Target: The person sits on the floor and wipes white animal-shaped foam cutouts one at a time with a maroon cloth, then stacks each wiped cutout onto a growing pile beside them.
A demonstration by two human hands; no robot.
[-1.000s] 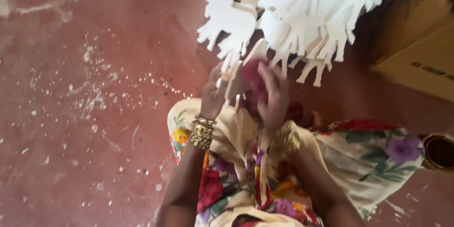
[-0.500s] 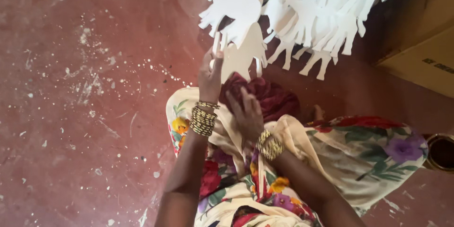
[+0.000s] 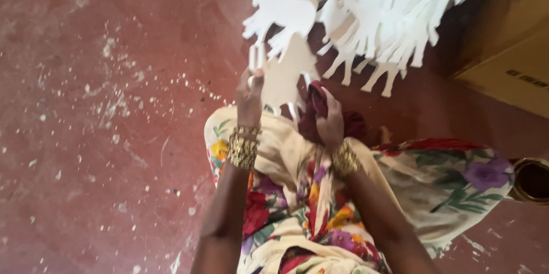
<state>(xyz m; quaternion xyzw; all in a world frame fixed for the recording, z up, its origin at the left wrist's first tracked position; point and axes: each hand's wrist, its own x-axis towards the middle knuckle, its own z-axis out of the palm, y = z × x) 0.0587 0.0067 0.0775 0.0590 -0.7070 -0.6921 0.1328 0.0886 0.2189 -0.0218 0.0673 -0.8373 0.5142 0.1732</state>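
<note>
**Over my lap: cutout in left hand, cloth in right**

Over my lap, the flat white animal-shaped cutout (image 3: 286,77) stands upright on its legs, just past my knees. All positions below are relative to that cutout.

- Left hand (image 3: 250,98): on its left edge, fingers closed around that edge, thumb side up. Gold bangles (image 3: 242,147) on the wrist, nearer me.
- Right hand (image 3: 330,122): at its lower right, fingers curled shut on a bunched dark maroon cloth (image 3: 316,102). Cloth touches the cutout's right side; can't tell how firmly it presses. Gold bangles on this wrist too.
- Beyond it, touching or overlapping its top: heap of the same white cutouts (image 3: 372,11), legs sticking out towards me.
- Right of that heap, well off from the held cutout: brown cardboard box (image 3: 509,57).
- Far right, near my knee: round brown tin (image 3: 532,180), only partly in frame.
- Left of it: red floor (image 3: 103,137) speckled with white flecks.
- Below it: my cream floral dress (image 3: 297,205), both forearms crossing it.
</note>
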